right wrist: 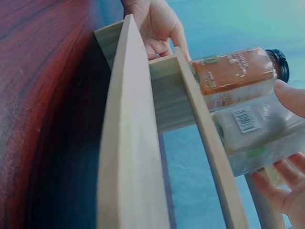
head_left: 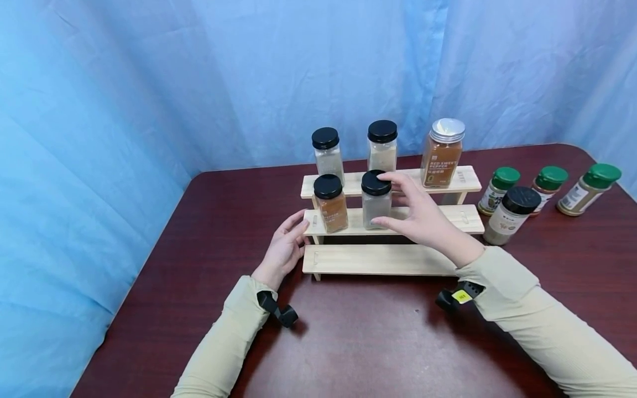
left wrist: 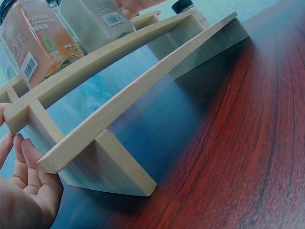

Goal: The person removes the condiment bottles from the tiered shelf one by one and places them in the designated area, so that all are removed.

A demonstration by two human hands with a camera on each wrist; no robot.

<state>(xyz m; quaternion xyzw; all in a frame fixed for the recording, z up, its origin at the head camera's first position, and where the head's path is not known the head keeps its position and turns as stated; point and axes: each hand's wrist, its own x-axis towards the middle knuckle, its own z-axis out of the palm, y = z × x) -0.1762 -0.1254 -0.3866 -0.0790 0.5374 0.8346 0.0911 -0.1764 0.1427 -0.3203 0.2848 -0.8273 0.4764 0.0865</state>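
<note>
A three-tier wooden rack (head_left: 378, 260) stands on the table. My left hand (head_left: 282, 249) holds its left end at the middle tier, thumb above and other fingers beneath the board. My right hand (head_left: 423, 213) grips a spice jar with pale grey contents and a black lid (head_left: 376, 207) on the middle tier, a finger at the lid and the thumb low in front. To its left stands a jar of orange-brown pepper powder (head_left: 333, 213). On the top tier are two black-lidded jars, one greyish (head_left: 329, 161) and one cream (head_left: 382, 155), and a silver-lidded red sweet pepper jar (head_left: 440, 160).
Right of the rack, on the dark red table (head_left: 338, 342), stand a black-lidded shaker (head_left: 507, 221) and green-lidded bottles: one left (head_left: 492, 196), one middle (head_left: 549, 182), one right (head_left: 584, 193). A blue curtain (head_left: 298, 66) hangs behind.
</note>
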